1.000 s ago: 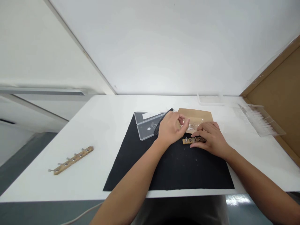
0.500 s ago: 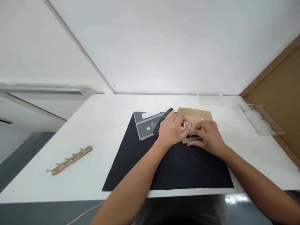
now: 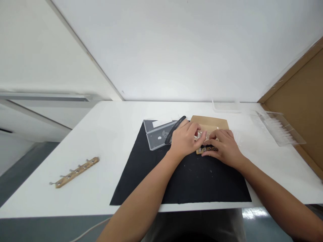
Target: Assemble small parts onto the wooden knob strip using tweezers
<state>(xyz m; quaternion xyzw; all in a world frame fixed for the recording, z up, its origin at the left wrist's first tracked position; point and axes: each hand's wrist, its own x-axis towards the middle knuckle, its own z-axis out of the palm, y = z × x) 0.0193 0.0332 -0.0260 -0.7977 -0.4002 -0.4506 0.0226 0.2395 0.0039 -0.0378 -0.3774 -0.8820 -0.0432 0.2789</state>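
Observation:
My left hand (image 3: 186,138) is closed over the black mat, thumb and forefinger bent together above small clear pieces (image 3: 199,135); what it pinches is hidden. A black curved strip (image 3: 176,130) lies against the back of this hand. My right hand (image 3: 224,148) curls around a short wooden hook rail (image 3: 199,152) with metal fittings, its thumb on the near side and fingers on the far side. Its right end is covered by the hand. Behind both hands sits an open tan cardboard box (image 3: 209,120). Another wooden hook rail (image 3: 77,172) lies on the left, pegs outward.
A black mat (image 3: 141,181) covers the middle of the white table (image 3: 108,134). On it, left of my hands, lies an open clear plastic case (image 3: 155,139). At the right are a clear bag of white pieces (image 3: 275,127), a clear tray (image 3: 227,107) and a cardboard wall (image 3: 297,101).

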